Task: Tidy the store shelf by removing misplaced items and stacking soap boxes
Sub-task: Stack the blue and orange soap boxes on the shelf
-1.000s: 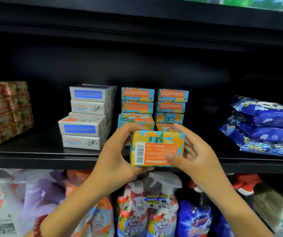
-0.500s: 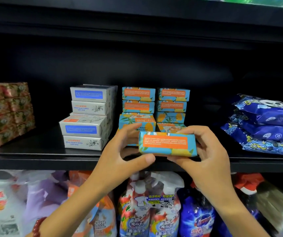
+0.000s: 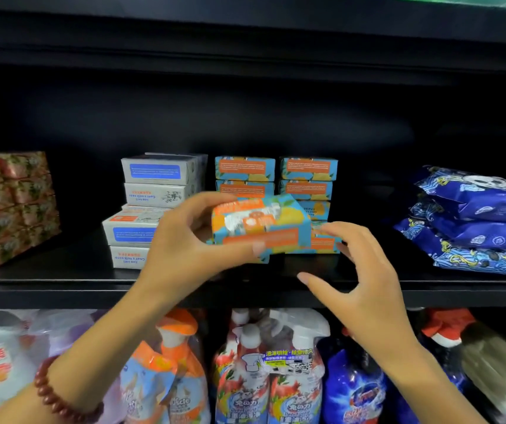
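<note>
My left hand (image 3: 181, 249) grips the box (image 3: 260, 228), with the thumb under its front edge and the fingers curled over its top. The box is in the air and tilted, above the front of the shelf (image 3: 61, 283) and just in front of the orange stacks (image 3: 244, 169). It is blurred, so I can't read its face. My right hand (image 3: 358, 276) holds nothing. Its fingers are spread and loosely bent, thumb out, just beside the box's right end. The fingertips are close to a low box (image 3: 325, 243) of the same orange kind lying on the shelf. I can't tell whether they touch it.

Behind my hands the orange boxes stand in 2 columns side by side, fairly square. I'd judge that part mostly done. The box I hold has not yet been placed, and it probably belongs on the low box or on top of a column.

Left of them the white boxes (image 3: 156, 179) are piled but ragged. The lower 2 jut forward of the upper ones, so I reckon they need squaring up. Further left the red packs (image 3: 9, 206) sit in even rows.

Well apart on the right, blue bags (image 3: 475, 221) lie heaped on the same shelf. If they count as misplaced, removing them is not yet done, though I can't settle that from here. Bottles (image 3: 270, 377) fill the level below.
</note>
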